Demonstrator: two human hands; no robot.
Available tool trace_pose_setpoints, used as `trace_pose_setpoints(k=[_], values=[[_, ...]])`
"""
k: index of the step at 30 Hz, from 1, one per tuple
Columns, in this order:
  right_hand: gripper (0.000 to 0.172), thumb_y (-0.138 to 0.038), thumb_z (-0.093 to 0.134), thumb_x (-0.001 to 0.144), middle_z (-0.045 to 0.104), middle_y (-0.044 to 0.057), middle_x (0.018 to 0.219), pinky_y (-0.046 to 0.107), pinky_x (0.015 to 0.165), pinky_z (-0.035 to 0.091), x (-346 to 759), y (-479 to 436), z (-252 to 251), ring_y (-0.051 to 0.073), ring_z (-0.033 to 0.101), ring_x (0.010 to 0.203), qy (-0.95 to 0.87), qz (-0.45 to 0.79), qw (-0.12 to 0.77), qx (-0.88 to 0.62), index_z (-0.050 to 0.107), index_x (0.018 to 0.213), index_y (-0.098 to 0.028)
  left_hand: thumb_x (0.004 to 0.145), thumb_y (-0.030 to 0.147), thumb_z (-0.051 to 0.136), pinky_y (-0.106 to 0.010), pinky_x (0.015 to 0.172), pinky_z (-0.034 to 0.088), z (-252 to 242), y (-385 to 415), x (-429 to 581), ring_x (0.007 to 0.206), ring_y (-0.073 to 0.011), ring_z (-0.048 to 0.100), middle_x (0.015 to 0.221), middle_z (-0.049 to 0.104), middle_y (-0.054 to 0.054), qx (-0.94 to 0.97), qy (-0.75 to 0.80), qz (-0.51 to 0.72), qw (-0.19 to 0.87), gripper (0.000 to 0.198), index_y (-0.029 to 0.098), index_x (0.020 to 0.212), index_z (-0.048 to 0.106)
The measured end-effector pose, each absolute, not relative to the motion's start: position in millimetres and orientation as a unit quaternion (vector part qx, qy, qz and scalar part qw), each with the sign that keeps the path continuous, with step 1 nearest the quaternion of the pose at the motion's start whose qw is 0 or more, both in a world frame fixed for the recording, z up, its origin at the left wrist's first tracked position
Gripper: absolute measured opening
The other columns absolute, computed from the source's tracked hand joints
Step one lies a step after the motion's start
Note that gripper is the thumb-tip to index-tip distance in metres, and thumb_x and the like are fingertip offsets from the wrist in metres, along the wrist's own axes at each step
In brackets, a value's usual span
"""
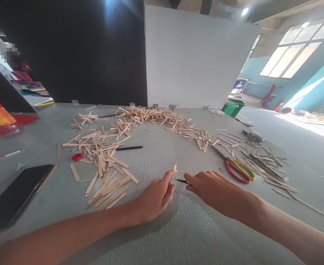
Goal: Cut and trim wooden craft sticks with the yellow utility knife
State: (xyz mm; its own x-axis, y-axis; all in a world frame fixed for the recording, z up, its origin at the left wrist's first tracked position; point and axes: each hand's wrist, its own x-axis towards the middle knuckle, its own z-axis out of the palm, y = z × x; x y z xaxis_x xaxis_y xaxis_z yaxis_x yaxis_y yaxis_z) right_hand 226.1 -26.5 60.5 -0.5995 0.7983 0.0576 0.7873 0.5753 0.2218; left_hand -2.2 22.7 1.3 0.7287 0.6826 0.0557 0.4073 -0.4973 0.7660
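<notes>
My left hand (156, 197) is closed in a pinch on a small wooden stick piece (174, 171), held upright just above the grey table (162, 228). My right hand (210, 187) is closed round a thin dark tool (181, 181) whose tip points left at the stick. The two hands are almost touching near the table's middle. A heap of flat wooden sticks (103, 165) lies to the left of my left hand.
More sticks (156, 116) spread along the far edge below a black and white board. Red and yellow scissors (237, 169) lie right of my right hand, thin splinters (263, 163) beyond. A black pencil (129, 148), a red ring (77, 156) and a dark phone (15, 195) lie left.
</notes>
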Motion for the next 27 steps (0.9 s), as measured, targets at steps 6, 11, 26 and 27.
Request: trace_pose_setpoints(k=[6, 11, 26, 27], values=[[0.014, -0.009, 0.062, 0.101, 0.069, -0.001, 0.086, 0.033, 0.058, 0.031, 222, -26, 73, 0.018, 0.068, 0.070, 0.875, -0.018, -0.005, 0.484, 0.058, 0.103, -0.022, 0.113, 0.045, 0.033, -0.024, 0.056, 0.040, 7, 28, -6, 0.055, -0.0120, 0.047, 0.070, 0.056, 0.005, 0.783, 0.283, 0.189, 0.520, 0.047, 0.014, 0.148, 0.043], [0.013, -0.025, 0.049, 0.110, 0.069, 0.000, 0.081, 0.032, 0.055, 0.029, 225, -15, 77, 0.020, 0.067, 0.069, 0.852, -0.110, 0.030, 0.511, 0.061, 0.107, -0.026, 0.113, 0.050, 0.035, -0.022, 0.051, 0.038, 10, 33, -7, 0.052, -0.0100, 0.042, 0.073, 0.055, 0.005, 0.750, 0.283, 0.151, 0.578, 0.054, 0.015, 0.153, 0.041], [0.027, -0.033, 0.043, 0.109, 0.060, -0.004, 0.068, 0.026, 0.059, 0.039, 247, 16, 89, 0.014, 0.057, 0.062, 0.819, -0.352, 0.008, 0.453, 0.058, 0.088, -0.024, 0.113, 0.034, 0.038, -0.021, 0.056, 0.037, 15, 35, -7, 0.059, -0.0102, 0.041, 0.075, 0.055, 0.005, 0.761, 0.266, 0.130, 0.577, 0.043, 0.020, 0.152, 0.045], [0.027, -0.033, 0.044, 0.108, 0.058, -0.005, 0.066, 0.025, 0.057, 0.040, 247, 18, 89, 0.013, 0.054, 0.058, 0.809, -0.381, 0.009, 0.448, 0.055, 0.086, -0.024, 0.113, 0.034, 0.039, -0.021, 0.057, 0.037, 15, 35, -7, 0.060, -0.0104, 0.042, 0.075, 0.055, 0.005, 0.763, 0.263, 0.132, 0.576, 0.041, 0.020, 0.151, 0.045]])
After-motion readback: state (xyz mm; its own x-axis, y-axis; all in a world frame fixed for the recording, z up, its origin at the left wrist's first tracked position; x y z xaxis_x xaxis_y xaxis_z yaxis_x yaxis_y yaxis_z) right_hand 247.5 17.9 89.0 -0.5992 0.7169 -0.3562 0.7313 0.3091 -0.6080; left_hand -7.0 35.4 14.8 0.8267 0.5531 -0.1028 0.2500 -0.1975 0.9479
